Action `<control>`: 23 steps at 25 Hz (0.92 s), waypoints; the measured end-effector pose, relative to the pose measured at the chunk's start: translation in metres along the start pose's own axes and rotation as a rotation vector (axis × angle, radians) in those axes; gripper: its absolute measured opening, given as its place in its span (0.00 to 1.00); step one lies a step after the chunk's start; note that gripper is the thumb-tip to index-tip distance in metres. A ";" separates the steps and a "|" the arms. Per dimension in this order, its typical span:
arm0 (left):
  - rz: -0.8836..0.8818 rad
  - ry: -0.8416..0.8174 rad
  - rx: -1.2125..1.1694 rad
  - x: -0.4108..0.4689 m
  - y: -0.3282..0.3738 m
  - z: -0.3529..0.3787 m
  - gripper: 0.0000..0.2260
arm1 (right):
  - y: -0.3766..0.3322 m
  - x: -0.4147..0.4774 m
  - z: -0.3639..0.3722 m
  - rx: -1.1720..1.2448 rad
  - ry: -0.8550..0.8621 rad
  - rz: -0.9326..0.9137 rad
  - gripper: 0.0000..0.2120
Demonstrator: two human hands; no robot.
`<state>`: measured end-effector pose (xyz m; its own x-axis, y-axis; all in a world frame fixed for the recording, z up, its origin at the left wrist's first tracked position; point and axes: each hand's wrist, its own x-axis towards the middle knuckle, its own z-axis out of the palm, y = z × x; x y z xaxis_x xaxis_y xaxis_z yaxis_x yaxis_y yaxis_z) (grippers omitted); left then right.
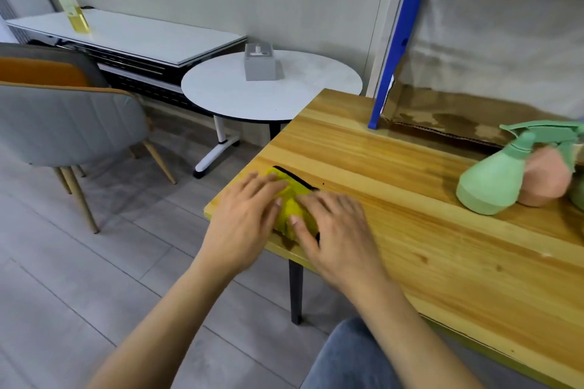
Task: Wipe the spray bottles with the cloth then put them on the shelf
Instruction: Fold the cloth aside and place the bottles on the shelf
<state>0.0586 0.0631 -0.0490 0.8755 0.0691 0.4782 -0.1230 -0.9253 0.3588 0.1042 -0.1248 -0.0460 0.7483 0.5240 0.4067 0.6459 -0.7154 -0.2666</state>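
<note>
A yellow cloth (292, 204) with a black edge lies bunched at the near left corner of the wooden table (410, 230). My left hand (245, 215) and my right hand (335, 230) both rest flat on it, fingers spread, one on each side. At the right edge of the view stand a green spray bottle (493, 183) and, touching it, a pink spray bottle (546, 181). A third green shape at the far right is cut off by the frame. A shelf with a blue upright (398, 38) stands on the table behind the bottles.
A round white side table (221, 95) with a grey tissue box (259, 61) stands beyond the table's corner. Left of it are a grey chair (69, 123) and a low white cabinet (132, 35) bearing a yellow bottle (74, 9). My knee (350, 357) is at the bottom.
</note>
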 end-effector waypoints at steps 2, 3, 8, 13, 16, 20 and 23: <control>-0.001 -0.077 -0.036 -0.019 0.000 0.012 0.24 | -0.001 -0.010 0.012 -0.039 -0.129 -0.010 0.28; -0.014 -0.078 -0.038 -0.023 -0.003 0.015 0.24 | -0.002 -0.013 0.016 -0.027 -0.155 -0.007 0.29; 0.035 -0.093 -0.063 -0.014 -0.013 0.012 0.22 | -0.011 -0.012 0.017 0.037 -0.171 0.024 0.29; 0.013 -0.185 -0.010 -0.008 -0.007 0.003 0.27 | -0.005 -0.013 0.002 0.068 -0.216 0.034 0.30; -0.025 -0.192 0.088 -0.005 0.019 0.002 0.27 | 0.011 -0.020 -0.019 0.121 -0.164 0.098 0.27; 0.081 -0.170 0.018 0.006 0.078 0.016 0.19 | 0.047 -0.041 -0.057 0.107 -0.011 0.229 0.21; 0.172 -0.194 -0.077 0.014 0.127 0.037 0.18 | 0.082 -0.064 -0.091 0.093 0.089 0.356 0.19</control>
<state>0.0731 -0.0676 -0.0265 0.9108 -0.1663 0.3779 -0.3065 -0.8856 0.3489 0.0952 -0.2591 -0.0146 0.9148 0.2050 0.3481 0.3620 -0.7984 -0.4811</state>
